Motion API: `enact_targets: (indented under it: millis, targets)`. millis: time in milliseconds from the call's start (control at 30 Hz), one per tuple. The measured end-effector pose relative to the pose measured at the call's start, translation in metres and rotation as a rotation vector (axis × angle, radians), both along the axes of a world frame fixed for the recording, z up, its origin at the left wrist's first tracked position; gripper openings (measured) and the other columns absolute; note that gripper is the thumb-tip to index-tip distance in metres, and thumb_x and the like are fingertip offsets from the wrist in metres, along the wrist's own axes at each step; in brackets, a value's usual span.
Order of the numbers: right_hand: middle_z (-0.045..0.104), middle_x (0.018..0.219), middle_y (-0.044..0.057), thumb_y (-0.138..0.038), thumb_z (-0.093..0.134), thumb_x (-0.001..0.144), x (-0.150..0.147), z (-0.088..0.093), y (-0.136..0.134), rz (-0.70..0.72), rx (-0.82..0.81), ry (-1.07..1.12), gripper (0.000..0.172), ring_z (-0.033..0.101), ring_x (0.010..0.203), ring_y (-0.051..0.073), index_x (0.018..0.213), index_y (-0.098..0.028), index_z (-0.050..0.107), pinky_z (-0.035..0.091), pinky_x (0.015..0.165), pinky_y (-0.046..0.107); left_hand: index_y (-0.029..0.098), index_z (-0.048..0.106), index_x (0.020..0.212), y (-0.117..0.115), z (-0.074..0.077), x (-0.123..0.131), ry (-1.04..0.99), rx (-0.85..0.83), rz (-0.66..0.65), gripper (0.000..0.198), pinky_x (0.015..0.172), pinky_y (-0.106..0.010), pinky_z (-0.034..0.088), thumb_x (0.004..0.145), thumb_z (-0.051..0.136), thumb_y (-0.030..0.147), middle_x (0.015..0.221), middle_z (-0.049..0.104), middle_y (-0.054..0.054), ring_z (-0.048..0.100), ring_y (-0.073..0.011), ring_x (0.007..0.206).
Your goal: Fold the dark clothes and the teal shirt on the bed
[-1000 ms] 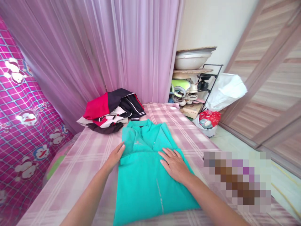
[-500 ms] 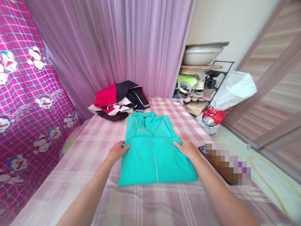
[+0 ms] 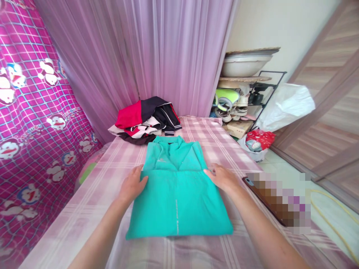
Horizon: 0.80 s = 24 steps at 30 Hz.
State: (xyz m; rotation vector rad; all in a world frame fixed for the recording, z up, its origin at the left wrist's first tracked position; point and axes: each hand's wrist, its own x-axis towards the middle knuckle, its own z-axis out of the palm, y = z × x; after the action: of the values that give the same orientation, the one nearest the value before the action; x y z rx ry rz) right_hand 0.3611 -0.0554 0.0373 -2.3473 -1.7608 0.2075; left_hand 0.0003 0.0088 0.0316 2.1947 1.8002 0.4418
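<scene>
A teal collared jacket (image 3: pixel 179 201) lies on the bed with its lower part folded up over the front, the collar pointing away from me. Small pale lettering runs down the folded panel. At the left end of the fold is my left hand (image 3: pixel 131 185), its fingers spread and its thumb resting at the jacket's edge. My right hand (image 3: pixel 224 178) is at the opposite corner of the fold, thumb touching the cloth and fingers apart beside it. Neither hand has the fabric visibly clasped.
Beyond the collar sits a heap of red, black and white clothes (image 3: pixel 140 121). The checked bedsheet (image 3: pixel 92 209) spreads beneath. A brown phone (image 3: pixel 263 203), partly pixelated, lies at the right edge. Past it stand a shoe rack (image 3: pixel 263 106) and bags (image 3: pixel 259 140); a purple curtain (image 3: pixel 168 56) hangs behind.
The jacket has come nearer to me and slightly left, its bottom edge lower in view. My left hand has loosened from the side edge, and the right hand's fingers have spread.
</scene>
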Motion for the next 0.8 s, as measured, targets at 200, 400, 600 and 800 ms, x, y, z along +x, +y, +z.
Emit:
enact_targets:
  millis: [200, 400, 600, 800]
  targets:
    - [0.039, 0.155, 0.016, -0.048, 0.038, 0.098, -0.042, 0.018, 0.035, 0.197, 0.14, -0.125, 0.058, 0.036, 0.141, 0.03, 0.148, -0.018, 0.044, 0.031, 0.112, 0.047, 0.02, 0.047, 0.144, 0.0, 0.003, 0.073, 0.208, 0.123, -0.16, 0.06, 0.119, -0.055, 0.021, 0.095, 0.038, 0.054, 0.158, 0.035, -0.011, 0.026, -0.0315, 0.148]
    - [0.022, 0.163, 0.012, -0.054, 0.027, 0.1, -0.055, -0.026, 0.052, 0.122, -0.202, -0.042, 0.064, 0.017, 0.15, 0.028, 0.154, -0.02, 0.033, 0.019, 0.117, 0.054, 0.02, 0.042, 0.148, 0.002, -0.013, 0.089, 0.265, -0.087, -0.191, 0.069, 0.118, -0.057, 0.023, 0.095, 0.028, 0.063, 0.159, 0.033, -0.01, 0.027, -0.0323, 0.147]
    - [0.055, 0.142, 0.016, -0.049, 0.041, 0.097, -0.043, -0.012, 0.067, 0.148, -0.173, -0.065, 0.05, 0.045, 0.135, 0.032, 0.133, -0.021, 0.062, 0.033, 0.109, 0.051, 0.02, 0.048, 0.144, 0.006, -0.01, 0.086, 0.205, -0.122, -0.211, 0.068, 0.116, -0.06, 0.025, 0.094, 0.03, 0.063, 0.156, 0.038, -0.012, 0.031, -0.035, 0.145]
    - [0.073, 0.114, 0.008, -0.031, 0.04, 0.097, -0.038, 0.033, 0.15, 0.039, 0.046, 0.004, 0.037, 0.065, 0.107, 0.024, 0.115, -0.024, 0.072, 0.048, 0.089, 0.032, 0.023, 0.055, 0.139, 0.006, -0.021, 0.087, 0.105, -0.039, -0.176, 0.065, 0.115, -0.062, 0.025, 0.093, 0.033, 0.064, 0.154, 0.043, -0.012, 0.035, -0.0364, 0.142]
